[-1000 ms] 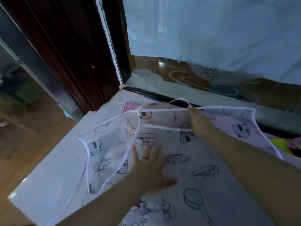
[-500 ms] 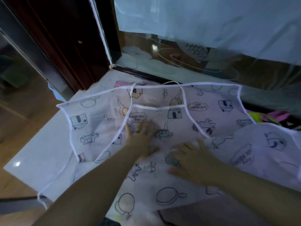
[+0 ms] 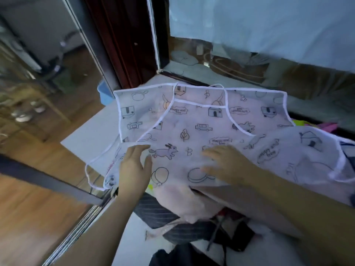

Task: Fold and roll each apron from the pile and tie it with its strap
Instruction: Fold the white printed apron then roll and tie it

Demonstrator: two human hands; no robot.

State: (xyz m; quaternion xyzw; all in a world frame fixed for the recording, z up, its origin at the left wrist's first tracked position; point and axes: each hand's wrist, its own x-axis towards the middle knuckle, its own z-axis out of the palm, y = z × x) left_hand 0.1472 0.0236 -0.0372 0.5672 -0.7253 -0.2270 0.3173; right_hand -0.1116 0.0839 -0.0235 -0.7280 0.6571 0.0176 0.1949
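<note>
At 6 o'clock, nearest you, a dark striped cloth [image 3: 153, 214] and a crumpled pink sheet [image 3: 184, 204] lie bunched together. Just beyond, both your hands lie on the printed apron [image 3: 192, 121]. Your left hand [image 3: 134, 169], at 7 o'clock, rests on its left border, grip released, fingers straight and thumb apart. Your right hand [image 3: 228, 164], at 4 o'clock, lies flat, grip likewise released, fingers spread. The apron, sheer white with cartoon drawings and white trim, is spread on the white table [image 3: 86, 139], bib toward 12 o'clock. 1 strap [image 3: 86, 170] loops off the table at 8 o'clock; the neck loop [image 3: 218, 84] arches at the far hem. More printed cloth [image 3: 307, 150] heaps at 3 o'clock. Farther off, a blue bin [image 3: 103, 91] stands at 10 o'clock, and a window [image 3: 230, 60] partly covered by a pale sheet [image 3: 269, 25] spans 12 to 2 o'clock.
</note>
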